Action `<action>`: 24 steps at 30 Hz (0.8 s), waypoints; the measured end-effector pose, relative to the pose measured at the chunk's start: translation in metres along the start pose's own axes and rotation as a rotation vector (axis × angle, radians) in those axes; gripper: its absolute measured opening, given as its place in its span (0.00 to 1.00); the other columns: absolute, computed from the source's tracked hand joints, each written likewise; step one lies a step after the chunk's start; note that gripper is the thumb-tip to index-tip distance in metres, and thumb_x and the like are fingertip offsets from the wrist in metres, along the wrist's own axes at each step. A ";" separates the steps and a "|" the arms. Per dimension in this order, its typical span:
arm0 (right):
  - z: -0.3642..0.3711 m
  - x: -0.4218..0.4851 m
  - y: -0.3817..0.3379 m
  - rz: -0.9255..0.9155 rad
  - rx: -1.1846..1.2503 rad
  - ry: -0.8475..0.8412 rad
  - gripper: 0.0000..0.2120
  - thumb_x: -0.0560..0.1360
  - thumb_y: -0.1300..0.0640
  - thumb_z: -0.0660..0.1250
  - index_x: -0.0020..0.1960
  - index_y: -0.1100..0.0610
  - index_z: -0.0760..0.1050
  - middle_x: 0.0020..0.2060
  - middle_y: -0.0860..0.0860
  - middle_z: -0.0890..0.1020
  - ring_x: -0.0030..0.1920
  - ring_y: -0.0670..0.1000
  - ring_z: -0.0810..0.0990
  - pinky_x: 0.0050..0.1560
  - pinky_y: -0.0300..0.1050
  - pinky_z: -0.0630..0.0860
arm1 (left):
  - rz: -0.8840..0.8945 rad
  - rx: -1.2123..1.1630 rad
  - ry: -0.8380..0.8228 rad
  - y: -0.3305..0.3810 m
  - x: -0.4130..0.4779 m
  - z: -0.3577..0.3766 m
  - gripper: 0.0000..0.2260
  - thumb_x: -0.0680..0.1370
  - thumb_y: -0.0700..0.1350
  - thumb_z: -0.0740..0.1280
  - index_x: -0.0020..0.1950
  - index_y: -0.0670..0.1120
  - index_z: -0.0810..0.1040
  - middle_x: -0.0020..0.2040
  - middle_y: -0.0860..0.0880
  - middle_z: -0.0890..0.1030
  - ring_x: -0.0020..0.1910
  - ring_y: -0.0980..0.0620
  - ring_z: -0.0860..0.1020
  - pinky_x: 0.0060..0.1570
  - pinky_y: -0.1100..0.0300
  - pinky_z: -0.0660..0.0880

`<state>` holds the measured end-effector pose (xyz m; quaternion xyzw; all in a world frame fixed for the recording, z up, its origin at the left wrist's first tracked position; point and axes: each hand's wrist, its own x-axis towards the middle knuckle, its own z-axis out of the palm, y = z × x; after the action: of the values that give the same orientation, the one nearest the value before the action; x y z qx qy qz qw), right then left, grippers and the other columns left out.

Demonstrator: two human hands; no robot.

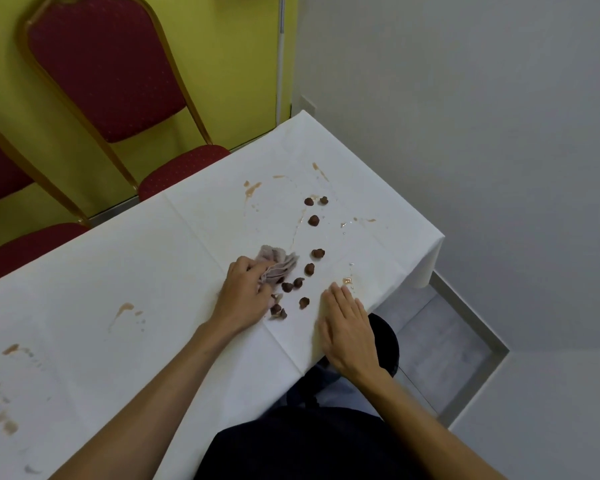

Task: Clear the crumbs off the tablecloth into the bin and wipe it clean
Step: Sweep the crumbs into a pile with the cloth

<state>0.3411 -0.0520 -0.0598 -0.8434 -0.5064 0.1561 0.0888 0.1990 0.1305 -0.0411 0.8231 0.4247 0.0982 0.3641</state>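
A white tablecloth [125,271] covers the table and carries brown smears and wet spots. Several brown crumbs [309,269] lie scattered near its right end, some close to the front edge. My left hand [245,296] grips a crumpled pinkish cloth [279,266] and presses it on the tablecloth just left of the crumbs. My right hand [349,327] lies flat with straight fingers at the table's front edge, right of the crumbs. A dark round bin [387,344] shows under that hand, below the table edge, mostly hidden.
Two red padded chairs with gold frames [108,74] stand behind the table against a yellow wall. More brown stains [123,308] mark the left part of the cloth. A white wall and a grey floor strip [440,337] lie to the right.
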 end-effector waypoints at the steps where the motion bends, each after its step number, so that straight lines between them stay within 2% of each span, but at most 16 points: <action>1: -0.004 0.002 0.003 0.018 0.030 0.020 0.26 0.84 0.50 0.53 0.80 0.57 0.57 0.80 0.53 0.56 0.80 0.52 0.51 0.79 0.49 0.46 | -0.003 0.000 0.035 0.002 0.007 -0.005 0.22 0.77 0.40 0.63 0.71 0.50 0.73 0.53 0.52 0.68 0.56 0.54 0.66 0.55 0.61 0.67; 4: -0.017 0.013 0.015 0.072 0.061 0.051 0.25 0.84 0.51 0.53 0.79 0.59 0.59 0.79 0.54 0.57 0.80 0.53 0.53 0.80 0.52 0.52 | 0.014 0.005 0.104 0.017 0.032 -0.015 0.21 0.77 0.41 0.63 0.71 0.49 0.73 0.52 0.52 0.67 0.54 0.54 0.66 0.53 0.59 0.68; 7: -0.031 0.031 0.026 0.113 0.078 0.076 0.24 0.84 0.51 0.53 0.78 0.59 0.60 0.79 0.54 0.58 0.80 0.53 0.54 0.79 0.53 0.54 | 0.044 0.029 0.104 0.038 0.059 -0.013 0.21 0.78 0.41 0.62 0.72 0.49 0.72 0.53 0.52 0.67 0.57 0.50 0.67 0.56 0.58 0.69; 9: -0.040 0.045 0.035 0.135 0.078 0.085 0.24 0.84 0.51 0.53 0.78 0.59 0.60 0.79 0.54 0.58 0.80 0.53 0.54 0.79 0.53 0.53 | 0.067 0.072 0.023 0.052 0.072 -0.002 0.21 0.79 0.41 0.62 0.72 0.48 0.72 0.54 0.49 0.69 0.59 0.48 0.68 0.58 0.57 0.68; 12: -0.050 0.065 0.048 0.165 0.068 0.089 0.25 0.84 0.50 0.52 0.78 0.59 0.59 0.80 0.54 0.57 0.80 0.53 0.52 0.79 0.51 0.51 | 0.087 0.178 -0.162 0.065 0.076 0.016 0.21 0.78 0.38 0.60 0.70 0.51 0.73 0.56 0.47 0.72 0.59 0.46 0.68 0.60 0.52 0.69; 14: -0.053 0.077 0.058 0.184 0.071 0.083 0.25 0.84 0.50 0.52 0.79 0.59 0.58 0.80 0.54 0.56 0.80 0.53 0.52 0.79 0.52 0.51 | 0.106 0.217 -0.235 0.066 0.072 0.021 0.22 0.76 0.37 0.59 0.68 0.53 0.74 0.54 0.49 0.71 0.58 0.47 0.68 0.57 0.52 0.69; 16: -0.054 0.086 0.070 0.199 0.059 0.054 0.26 0.84 0.50 0.51 0.79 0.60 0.57 0.80 0.55 0.56 0.80 0.54 0.52 0.79 0.53 0.51 | 0.105 0.175 -0.257 0.064 0.071 0.017 0.20 0.75 0.36 0.59 0.63 0.51 0.77 0.50 0.50 0.70 0.55 0.47 0.69 0.50 0.55 0.68; 18: -0.050 0.090 0.080 0.203 0.052 0.028 0.26 0.84 0.50 0.50 0.79 0.61 0.56 0.80 0.56 0.56 0.80 0.55 0.53 0.79 0.53 0.50 | 0.079 0.130 -0.219 0.060 0.075 0.005 0.17 0.74 0.35 0.59 0.55 0.50 0.80 0.47 0.49 0.71 0.50 0.48 0.71 0.42 0.58 0.67; 20: -0.044 0.090 0.085 0.200 0.052 0.035 0.26 0.85 0.50 0.49 0.79 0.60 0.55 0.80 0.56 0.56 0.80 0.55 0.52 0.80 0.52 0.49 | 0.037 0.102 -0.138 0.057 0.086 -0.009 0.13 0.74 0.35 0.61 0.49 0.49 0.80 0.45 0.46 0.74 0.45 0.48 0.73 0.39 0.59 0.69; 22: -0.036 0.089 0.087 0.201 0.065 0.065 0.27 0.84 0.49 0.49 0.80 0.60 0.55 0.80 0.55 0.55 0.80 0.54 0.52 0.80 0.52 0.48 | 0.006 0.098 -0.032 0.057 0.103 -0.020 0.13 0.75 0.37 0.61 0.53 0.47 0.82 0.45 0.43 0.77 0.43 0.45 0.73 0.40 0.57 0.70; 24: -0.030 0.090 0.088 0.203 0.080 0.094 0.27 0.84 0.49 0.49 0.80 0.60 0.54 0.80 0.55 0.55 0.80 0.54 0.51 0.80 0.51 0.47 | -0.026 0.114 0.086 0.061 0.125 -0.027 0.15 0.76 0.38 0.62 0.60 0.45 0.81 0.50 0.40 0.77 0.49 0.45 0.74 0.45 0.60 0.69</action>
<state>0.4635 -0.0133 -0.0745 -0.8925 -0.4071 0.1446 0.1298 0.3021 0.2179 0.0018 0.8318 0.4558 0.1043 0.2991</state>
